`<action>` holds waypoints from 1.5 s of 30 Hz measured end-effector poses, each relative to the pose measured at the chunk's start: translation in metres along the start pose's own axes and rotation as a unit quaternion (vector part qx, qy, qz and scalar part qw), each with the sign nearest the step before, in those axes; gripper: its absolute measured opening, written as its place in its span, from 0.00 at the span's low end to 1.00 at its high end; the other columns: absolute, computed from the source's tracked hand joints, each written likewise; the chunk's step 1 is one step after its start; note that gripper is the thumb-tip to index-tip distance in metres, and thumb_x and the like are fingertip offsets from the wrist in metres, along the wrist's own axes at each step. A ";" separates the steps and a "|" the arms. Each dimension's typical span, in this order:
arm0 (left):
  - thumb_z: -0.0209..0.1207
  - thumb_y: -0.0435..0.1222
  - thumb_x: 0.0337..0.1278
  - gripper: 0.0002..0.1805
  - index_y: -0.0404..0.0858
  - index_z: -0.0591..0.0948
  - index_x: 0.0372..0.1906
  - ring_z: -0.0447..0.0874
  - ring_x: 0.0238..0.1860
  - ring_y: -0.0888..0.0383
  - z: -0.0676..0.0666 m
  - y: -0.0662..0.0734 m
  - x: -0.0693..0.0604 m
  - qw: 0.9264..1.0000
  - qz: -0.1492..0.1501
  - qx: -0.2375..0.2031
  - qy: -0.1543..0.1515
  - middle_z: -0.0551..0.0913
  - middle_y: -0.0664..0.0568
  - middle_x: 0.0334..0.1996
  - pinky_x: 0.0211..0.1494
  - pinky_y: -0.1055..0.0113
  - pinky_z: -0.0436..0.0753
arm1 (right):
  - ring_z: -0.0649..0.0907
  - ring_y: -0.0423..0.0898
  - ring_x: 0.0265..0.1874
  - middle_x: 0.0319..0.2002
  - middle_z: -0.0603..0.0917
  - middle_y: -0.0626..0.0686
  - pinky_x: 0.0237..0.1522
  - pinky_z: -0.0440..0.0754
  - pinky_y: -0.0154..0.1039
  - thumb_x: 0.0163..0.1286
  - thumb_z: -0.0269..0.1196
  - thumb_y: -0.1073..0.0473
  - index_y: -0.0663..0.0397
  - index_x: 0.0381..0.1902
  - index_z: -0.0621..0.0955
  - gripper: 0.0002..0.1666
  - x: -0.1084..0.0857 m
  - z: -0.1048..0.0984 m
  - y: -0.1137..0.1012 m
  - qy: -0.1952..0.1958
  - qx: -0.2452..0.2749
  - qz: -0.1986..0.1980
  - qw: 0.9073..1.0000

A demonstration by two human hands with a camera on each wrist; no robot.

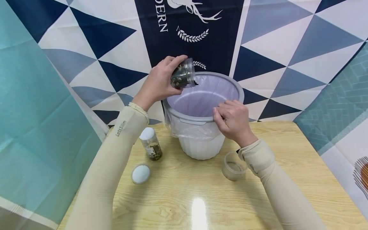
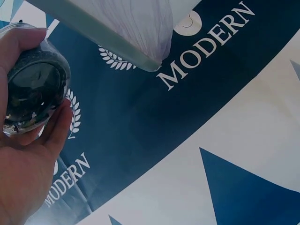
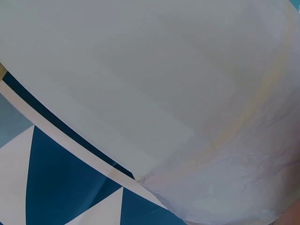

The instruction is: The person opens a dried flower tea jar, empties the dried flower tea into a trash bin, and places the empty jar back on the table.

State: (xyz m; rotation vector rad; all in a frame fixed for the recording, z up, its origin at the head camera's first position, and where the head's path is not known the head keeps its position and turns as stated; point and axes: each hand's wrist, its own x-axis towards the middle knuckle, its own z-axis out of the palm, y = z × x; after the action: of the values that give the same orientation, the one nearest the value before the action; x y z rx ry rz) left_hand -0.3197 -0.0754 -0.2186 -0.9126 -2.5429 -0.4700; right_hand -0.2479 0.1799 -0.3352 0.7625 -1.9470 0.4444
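My left hand [image 1: 161, 80] grips a clear jar [image 1: 181, 76] of dark dried leaves. The jar is tipped on its side over the left part of a trash bin [image 1: 201, 147], mouth facing right, with a few dark bits at its lip. From the left wrist, the jar's base [image 2: 35, 89] shows between thumb and fingers. The bin is white with a grey rim and a clear plastic liner [image 1: 198, 95]. At the rim's front right, my right hand [image 1: 234, 119] has its fingers curled over the edge. Up close, the right wrist view shows the bin's wall [image 3: 117, 84].
Left of the bin stands a white-lidded jar [image 1: 153, 148] partly filled with dark dried material. Nearer on the wooden table [image 1: 172, 198] lies a round white lid [image 1: 141, 174]. A clear round tub [image 1: 233, 169] is below my right wrist. Patterned cloth [image 1: 267, 41] hangs behind.
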 end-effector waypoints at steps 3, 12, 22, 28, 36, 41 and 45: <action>0.79 0.39 0.45 0.54 0.53 0.63 0.79 0.74 0.67 0.48 0.000 0.001 0.002 1.000 0.010 0.011 0.000 0.72 0.44 0.68 0.73 0.52 0.75 | 0.66 0.50 0.14 0.11 0.64 0.48 0.21 0.63 0.43 0.74 0.46 0.54 0.50 0.09 0.66 0.30 0.001 -0.001 0.001 0.000 -0.002 0.001 1.000; 0.80 0.39 0.45 0.54 0.51 0.64 0.79 0.74 0.67 0.47 0.006 0.002 -0.001 0.999 0.027 0.019 0.000 0.73 0.44 0.67 0.74 0.51 0.75 | 0.65 0.49 0.14 0.11 0.63 0.47 0.21 0.64 0.43 0.75 0.45 0.54 0.50 0.09 0.65 0.30 -0.002 -0.001 0.000 -0.004 -0.003 0.004 1.000; 0.79 0.37 0.46 0.54 0.51 0.64 0.79 0.73 0.68 0.46 0.004 0.002 -0.001 0.999 0.037 0.033 0.006 0.72 0.44 0.68 0.74 0.51 0.75 | 0.65 0.50 0.14 0.11 0.64 0.48 0.21 0.62 0.44 0.74 0.46 0.54 0.50 0.09 0.65 0.30 0.000 0.001 0.002 0.005 -0.006 0.001 1.000; 0.80 0.37 0.46 0.54 0.51 0.64 0.79 0.72 0.69 0.45 0.005 0.002 -0.002 0.998 0.038 0.041 0.001 0.72 0.44 0.69 0.74 0.50 0.75 | 0.66 0.51 0.15 0.11 0.65 0.49 0.21 0.62 0.44 0.74 0.46 0.54 0.51 0.09 0.66 0.29 -0.001 0.001 0.001 0.004 -0.004 0.001 1.000; 0.78 0.34 0.47 0.52 0.52 0.66 0.79 0.71 0.69 0.44 0.003 0.000 -0.003 0.997 0.046 0.058 0.003 0.71 0.44 0.70 0.74 0.51 0.75 | 0.66 0.51 0.15 0.11 0.65 0.49 0.21 0.62 0.44 0.74 0.46 0.55 0.51 0.09 0.67 0.29 -0.001 0.001 0.000 0.006 -0.004 0.001 1.000; 0.80 0.32 0.45 0.52 0.53 0.68 0.78 0.71 0.68 0.45 0.004 0.000 -0.003 0.996 0.055 0.063 0.006 0.71 0.45 0.70 0.74 0.51 0.76 | 0.66 0.51 0.15 0.12 0.66 0.49 0.21 0.62 0.44 0.74 0.46 0.55 0.52 0.09 0.67 0.29 -0.001 0.001 0.001 0.007 -0.003 0.002 1.000; 0.80 0.31 0.44 0.51 0.53 0.70 0.76 0.71 0.69 0.45 0.005 0.000 -0.003 0.996 0.057 0.064 0.007 0.71 0.46 0.70 0.74 0.52 0.76 | 0.66 0.50 0.15 0.12 0.66 0.49 0.21 0.62 0.44 0.74 0.46 0.54 0.52 0.09 0.67 0.29 -0.001 0.001 0.001 0.005 -0.001 0.001 1.000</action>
State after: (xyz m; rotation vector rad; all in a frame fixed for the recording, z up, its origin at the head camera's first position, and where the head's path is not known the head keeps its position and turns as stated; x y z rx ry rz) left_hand -0.3186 -0.0748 -0.2238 -0.9962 -2.4606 -0.2749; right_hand -0.2490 0.1799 -0.3365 0.7557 -1.9389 0.4473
